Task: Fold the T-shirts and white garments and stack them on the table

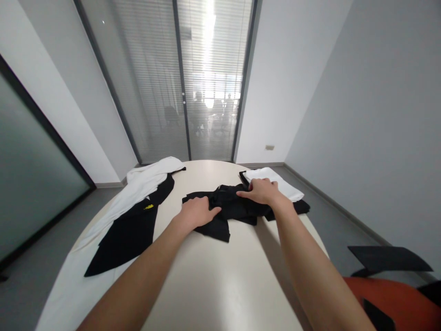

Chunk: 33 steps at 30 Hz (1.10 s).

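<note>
A bunched black garment (pixel 234 204), perhaps a shirt, lies crosswise on the table between my hands. On its left end is my left hand (pixel 197 212), fingers curled over the cloth and thumb pointing right. My right hand (pixel 262 191) grips the garment's right part, its thumb stretched left and its other fingers bent. The fingertips of both hands are partly hidden. Just beyond my right hand, a folded white garment (pixel 284 186) rests on folded black cloth (pixel 302 207).
Black clothing with a yellow mark (pixel 129 234) and white clothing (pixel 148 181) lie spread along the left side of the pale table (pixel 206 285). An orange and black chair (pixel 389 299) stands at the right. Behind the table is a glass partition with blinds (pixel 210 138).
</note>
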{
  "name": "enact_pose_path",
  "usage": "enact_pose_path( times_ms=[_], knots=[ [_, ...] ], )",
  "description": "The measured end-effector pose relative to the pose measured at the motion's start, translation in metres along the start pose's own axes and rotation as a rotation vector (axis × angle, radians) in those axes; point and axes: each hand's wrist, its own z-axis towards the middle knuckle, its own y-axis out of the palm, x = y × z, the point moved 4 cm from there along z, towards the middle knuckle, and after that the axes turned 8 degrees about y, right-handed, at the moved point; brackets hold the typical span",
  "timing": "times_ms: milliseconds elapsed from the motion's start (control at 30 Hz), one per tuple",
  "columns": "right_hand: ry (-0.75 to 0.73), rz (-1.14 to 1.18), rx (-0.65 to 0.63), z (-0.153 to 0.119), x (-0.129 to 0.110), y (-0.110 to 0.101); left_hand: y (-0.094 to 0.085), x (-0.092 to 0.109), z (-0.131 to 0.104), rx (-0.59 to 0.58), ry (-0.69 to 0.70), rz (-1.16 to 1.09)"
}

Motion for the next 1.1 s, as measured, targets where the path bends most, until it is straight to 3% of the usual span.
enact_pose_path(
  times_ms=[133, 233, 367, 500, 900, 1100],
  knots=[
    [-0.145, 0.056, 0.105, -0.001, -0.013, 0.005, 0.007, 0.027, -0.010, 0.018, -0.021, 0.063],
    [-0.154, 0.078, 0.031, 0.002, -0.012, 0.017, 0.014, 0.034, -0.011, 0.017, 0.022, 0.128],
    [-0.118, 0.034, -0.138, 0.004, -0.007, 0.029, 0.015, 0.024, -0.005, -0.012, 0.109, 0.088],
    [-0.123, -0.034, -0.186, 0.005, -0.006, 0.032, 0.008, 0.008, 0.002, -0.031, 0.115, 0.036],
    [-0.136, -0.061, -0.180, 0.006, -0.006, 0.031, 0.002, -0.001, 0.005, -0.033, 0.102, -0.032],
    [-0.091, -0.019, -0.128, 0.007, -0.006, 0.025, -0.009, -0.018, 0.010, 0.070, 0.033, -0.090]
  ],
)
